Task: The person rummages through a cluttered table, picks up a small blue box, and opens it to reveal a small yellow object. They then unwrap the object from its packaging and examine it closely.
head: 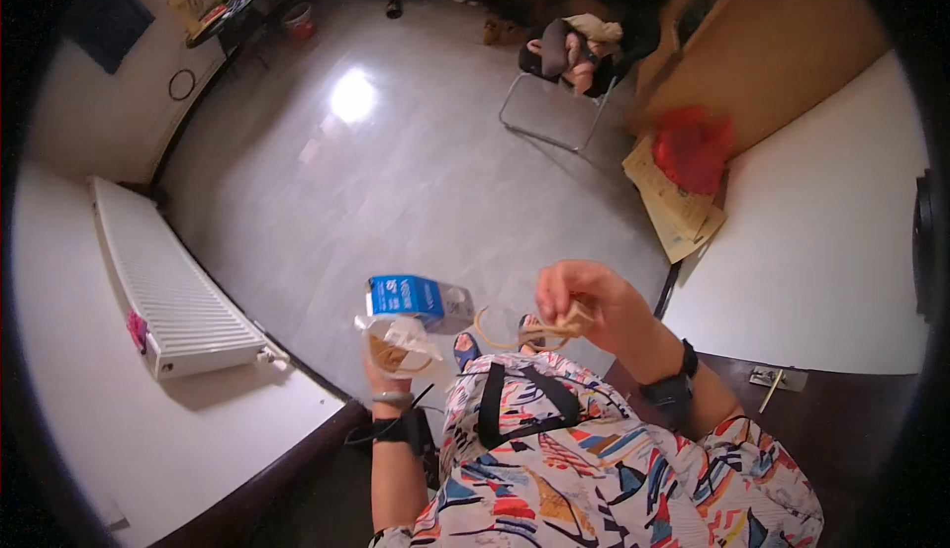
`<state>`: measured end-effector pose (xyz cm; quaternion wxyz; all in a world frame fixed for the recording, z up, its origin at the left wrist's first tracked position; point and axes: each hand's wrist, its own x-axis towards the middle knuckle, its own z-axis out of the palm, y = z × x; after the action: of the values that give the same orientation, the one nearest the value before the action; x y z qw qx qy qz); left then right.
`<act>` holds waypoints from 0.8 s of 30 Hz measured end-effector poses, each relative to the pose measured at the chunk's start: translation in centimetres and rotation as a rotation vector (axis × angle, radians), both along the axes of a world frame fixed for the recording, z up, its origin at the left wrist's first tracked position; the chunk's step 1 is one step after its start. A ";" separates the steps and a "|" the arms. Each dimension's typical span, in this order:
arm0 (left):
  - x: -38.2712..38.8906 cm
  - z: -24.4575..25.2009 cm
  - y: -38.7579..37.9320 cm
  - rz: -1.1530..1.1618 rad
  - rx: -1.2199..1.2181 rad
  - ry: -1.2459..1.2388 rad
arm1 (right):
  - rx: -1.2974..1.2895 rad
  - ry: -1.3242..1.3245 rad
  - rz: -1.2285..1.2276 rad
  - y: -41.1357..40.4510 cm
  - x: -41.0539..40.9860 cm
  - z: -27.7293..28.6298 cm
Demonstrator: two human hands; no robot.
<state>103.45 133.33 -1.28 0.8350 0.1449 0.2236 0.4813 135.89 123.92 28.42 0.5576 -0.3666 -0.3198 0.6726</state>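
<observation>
My left hand (387, 371) is wrapped round the lower end of a clear plastic bag (404, 336) with tan loops, perhaps rubber bands, inside. Against the bag's far side lies a blue and white printed box (415, 299); its grip is partly hidden. To the right, my right hand (586, 299) pinches several tan bands (549, 331), and one thin loop hangs out towards the bag. The fingertips are slightly blurred.
A white radiator (178, 281) is fixed to the left wall. Ahead, a folding chair (553, 106) holds clothes. Cardboard (672, 199) with a red bag (694, 147) leans at the right wall. A red bin (300, 23) stands near a cluttered table (223, 17).
</observation>
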 end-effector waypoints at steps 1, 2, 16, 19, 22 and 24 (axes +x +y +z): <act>0.6 0.3 0.4 0.021 -0.023 0.052 | -0.003 -0.035 0.031 0.2 0.0 0.2; 1.0 0.9 0.4 0.052 -0.053 0.093 | -0.078 -0.045 0.054 0.2 -0.6 1.2; 1.4 1.5 0.6 0.164 -0.029 0.158 | -0.192 0.433 0.024 4.4 -2.7 1.7; 0.9 1.9 0.3 0.209 -0.070 0.222 | -0.130 0.469 0.027 5.5 -2.6 2.7; 0.4 2.5 0.2 0.227 -0.057 0.208 | -0.092 0.495 0.003 6.5 -2.8 3.4; 0.2 2.8 0.3 0.226 -0.053 0.216 | -0.072 0.507 -0.006 7.1 -3.0 3.7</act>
<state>103.68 133.63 1.47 0.7503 0.1477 0.3396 0.5476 132.93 131.05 32.15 0.6085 -0.2071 -0.1446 0.7523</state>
